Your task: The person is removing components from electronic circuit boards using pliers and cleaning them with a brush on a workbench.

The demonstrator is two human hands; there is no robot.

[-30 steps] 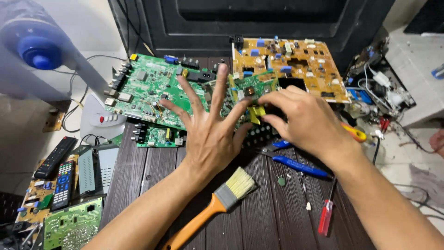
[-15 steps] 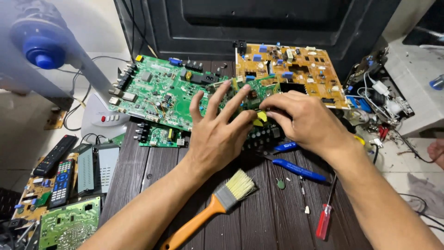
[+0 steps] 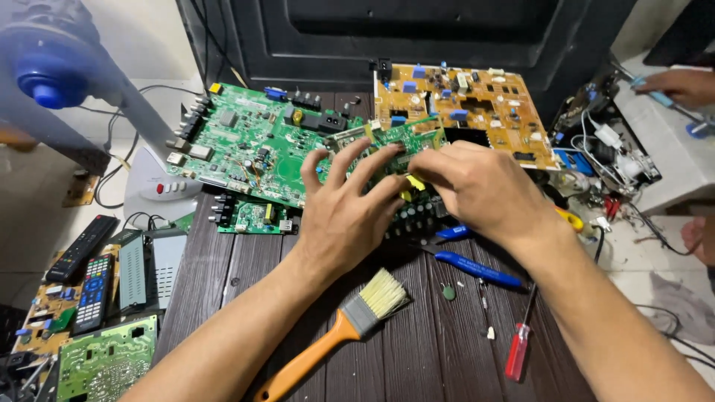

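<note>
My left hand [image 3: 350,212] and my right hand [image 3: 480,190] both grip a small green circuit board [image 3: 387,141], lifted and tilted above the dark slatted table [image 3: 417,350]. Fingers of both hands curl over the board's near edge. Under the hands sits a black component block [image 3: 417,216] with a bit of yellow showing. A large green circuit board [image 3: 257,145] lies to the left and an orange-brown circuit board [image 3: 477,112] lies behind on the right.
A brush with an orange handle [image 3: 339,331], blue-handled pliers [image 3: 469,260] and a red screwdriver [image 3: 519,350] lie on the table. Remote controls [image 3: 93,290] and more boards lie on the floor at left. A blue fan [image 3: 52,67] stands left. Another person's hand [image 3: 681,85] works at right.
My left hand went from spread flat over the boards to curled around the small green board. Both hands now hold it, raised and tilted.
</note>
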